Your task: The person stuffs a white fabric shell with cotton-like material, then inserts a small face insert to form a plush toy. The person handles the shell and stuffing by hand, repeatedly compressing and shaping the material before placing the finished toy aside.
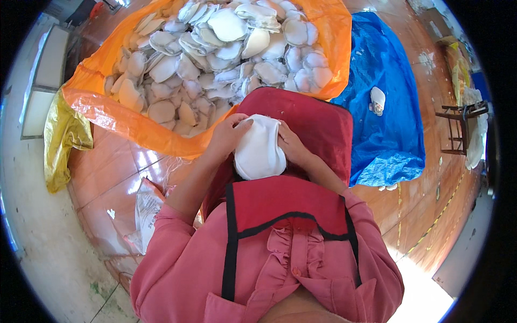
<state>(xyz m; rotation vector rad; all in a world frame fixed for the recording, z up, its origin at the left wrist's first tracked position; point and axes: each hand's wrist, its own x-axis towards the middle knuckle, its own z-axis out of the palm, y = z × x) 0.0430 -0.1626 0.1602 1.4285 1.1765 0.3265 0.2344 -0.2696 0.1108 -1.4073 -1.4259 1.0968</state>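
Note:
Over my lap, on a dark red apron (323, 126), I hold a white rounded fabric pad (259, 153). My left hand (230, 134) grips its upper left edge, the fingers bent over the rim. My right hand (292, 144) is closed on the opposite edge, with some fingertips hidden by the fabric. Just beyond my knees lies a heap of similar white pads (226, 54) on an orange plastic sheet (134, 125). One small white pad or stack (378, 99) rests apart on a blue plastic sheet (385, 140) to the right.
A yellow plastic sack (60, 142) lies at the left, along the wall. Near my left elbow is a crumpled white sack (145, 212) with loose threads by it. A small dark stool (458, 126) stands at the far right on the reddish tiled floor (102, 175).

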